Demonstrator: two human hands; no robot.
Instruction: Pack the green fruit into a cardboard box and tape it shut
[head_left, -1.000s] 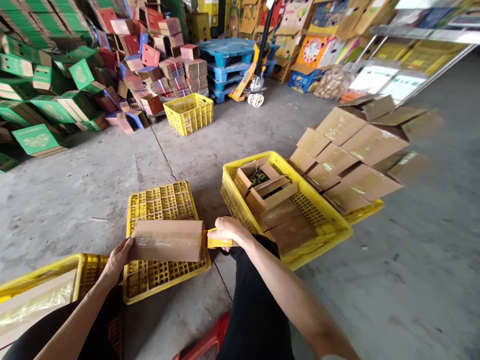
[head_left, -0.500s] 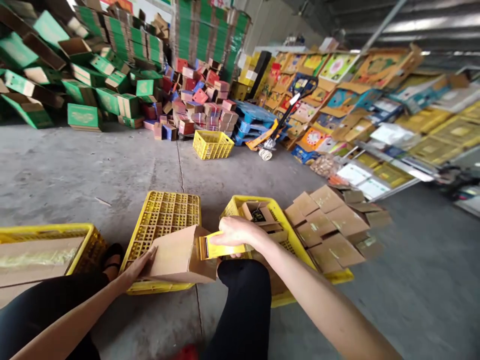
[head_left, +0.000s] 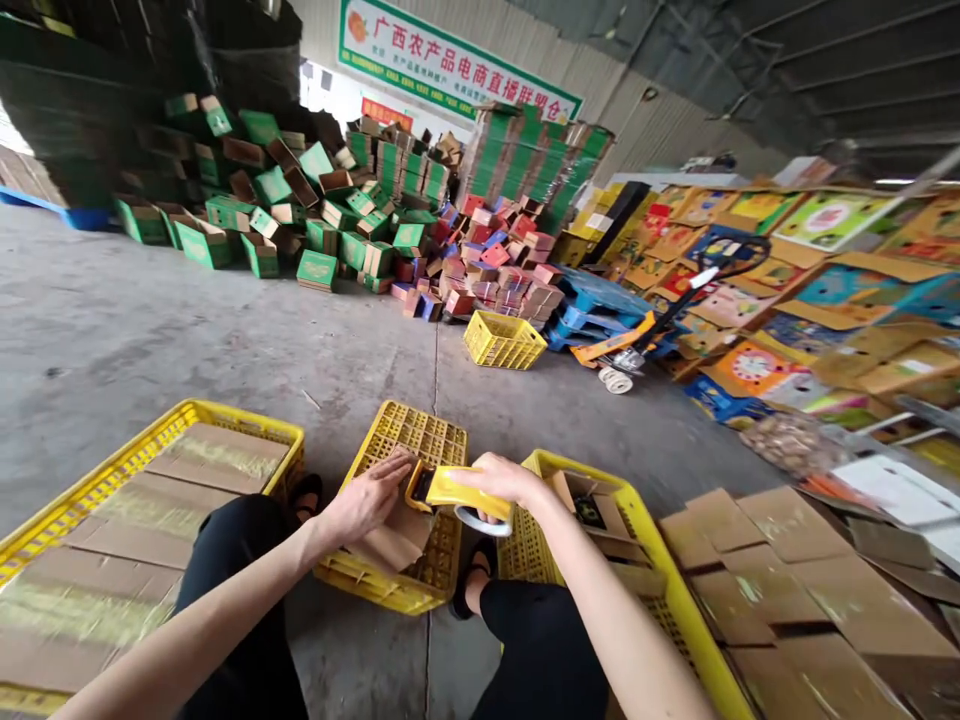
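Observation:
My right hand (head_left: 501, 480) grips a yellow tape dispenser (head_left: 454, 490) with a roll of clear tape under it. Its front end meets a small brown cardboard box (head_left: 394, 540) that stands on an upturned yellow crate (head_left: 409, 435). My left hand (head_left: 367, 498) presses on top of that box and holds it steady. The box is mostly hidden under both hands.
A yellow crate (head_left: 112, 470) at left holds taped brown boxes. Another yellow crate (head_left: 660, 570) at right holds open boxes, with a heap of brown boxes (head_left: 795, 590) beside it. Farther off lie green and red carton piles (head_left: 315, 220), a small yellow basket (head_left: 504, 340), blue pallets and a pallet jack (head_left: 622, 360).
The view has tilted up and swung left. The box has been turned on end on the crate, my left hand moved from its side to its top, and the dispenser rose with my right hand.

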